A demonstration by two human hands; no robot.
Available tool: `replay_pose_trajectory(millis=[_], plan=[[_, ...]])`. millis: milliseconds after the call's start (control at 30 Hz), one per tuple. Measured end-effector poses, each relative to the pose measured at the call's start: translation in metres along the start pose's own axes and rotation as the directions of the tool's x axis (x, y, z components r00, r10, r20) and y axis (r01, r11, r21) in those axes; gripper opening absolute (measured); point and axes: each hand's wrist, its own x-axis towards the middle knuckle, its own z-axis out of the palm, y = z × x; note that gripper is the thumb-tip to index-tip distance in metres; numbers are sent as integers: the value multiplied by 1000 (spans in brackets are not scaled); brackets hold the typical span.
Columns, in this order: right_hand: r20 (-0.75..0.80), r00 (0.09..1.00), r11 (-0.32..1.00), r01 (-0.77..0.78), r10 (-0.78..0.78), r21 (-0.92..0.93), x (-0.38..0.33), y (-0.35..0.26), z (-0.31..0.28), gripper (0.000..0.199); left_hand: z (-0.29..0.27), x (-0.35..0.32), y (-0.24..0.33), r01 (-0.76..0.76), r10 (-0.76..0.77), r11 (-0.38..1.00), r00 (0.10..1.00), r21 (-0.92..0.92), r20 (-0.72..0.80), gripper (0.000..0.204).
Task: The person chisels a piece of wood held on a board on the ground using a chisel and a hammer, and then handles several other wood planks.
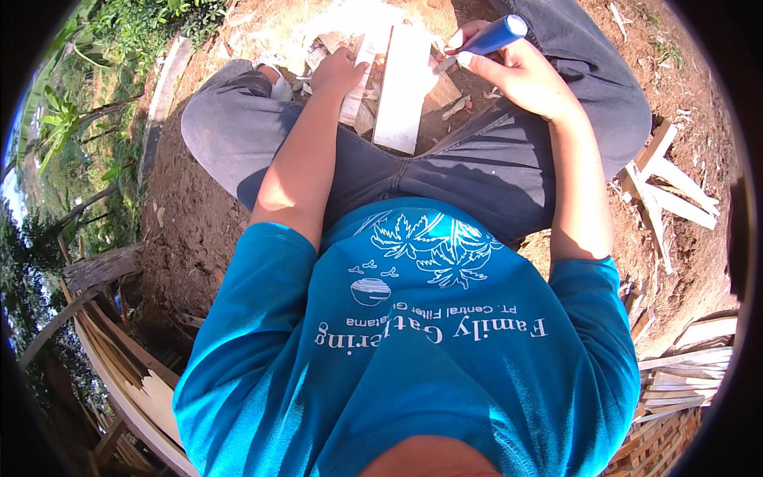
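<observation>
1. On the shirt (397, 389) I see a large line (477, 332) of legible white lettering, upside down in the head view, broken by a fold.
2. Just beside it, nearer the waist, runs a smaller white line (445, 311), also upside down, partly lost in creases.

The blue tool handle (501, 33) had the glossy, smooth look of plastic. The pale wooden plank (400, 107) looked smooth; the wood offcuts (680, 207) were raw and rough-edged. The teal T-shirt (445, 366) and grey trousers (493, 163) were matt cloth, the bare soil (179, 246) rough and crumbly.
</observation>
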Motion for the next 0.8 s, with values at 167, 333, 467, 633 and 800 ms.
replay_pose_trajectory(millis=[167,333,467,633,800], plan=[[9,1000,995,7,-6,-100,0,-7,1,25,18,13,-19,89,-88,995,996,41,-27,57],[-15,1000,1000,0,0,-24,0,2,4,26,8,-4,-1,80,-80,996,997,44,0,58],[-8,1000,999,-10,10,-45,2,3,3,26,6,-5,-5,16,-18,998,999,53,51,60],[-13,1000,996,-14,13,-86,2,6,4,26,14,-9,5,-72,72,997,997,-1,19,64],[-11,999,998,-32,32,-56,4,8,5,26,19,-14,7,-98,100,994,994,53,-47,63]])
